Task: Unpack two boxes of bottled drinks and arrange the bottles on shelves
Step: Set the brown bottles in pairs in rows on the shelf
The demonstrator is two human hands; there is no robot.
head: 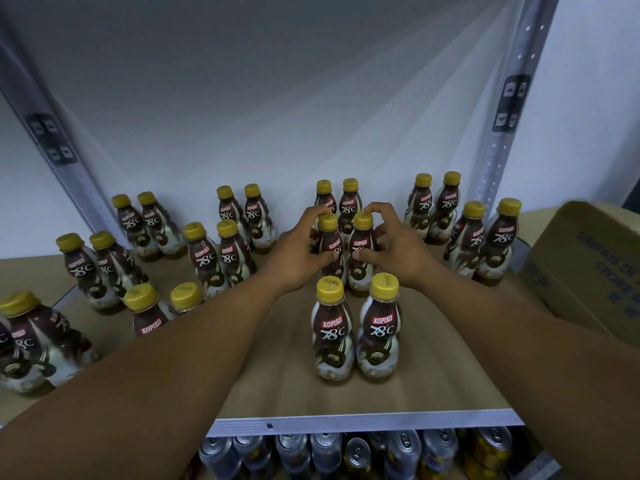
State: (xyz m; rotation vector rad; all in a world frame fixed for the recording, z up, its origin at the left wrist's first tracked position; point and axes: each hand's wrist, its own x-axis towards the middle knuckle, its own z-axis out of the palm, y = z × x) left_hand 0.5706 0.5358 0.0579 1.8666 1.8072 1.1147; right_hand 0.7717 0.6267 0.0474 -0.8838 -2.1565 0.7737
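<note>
Several brown coffee bottles with yellow caps stand in pairs on the tan shelf [433,375]. My left hand [298,251] is wrapped around one bottle [330,247] in the middle of the shelf. Beside it, my right hand [394,247] grips a second bottle [362,251]; the two bottles stand side by side, upright on the board. In front of them stands another pair [356,334]. Behind them a pair [337,202] stands against the white wall.
A cardboard box [585,268] sits at the right end of the shelf. Grey metal uprights [509,133] frame both sides. More bottle pairs fill the left part [86,268] and right part [481,237]. Drink cans [363,455] crowd the lower shelf.
</note>
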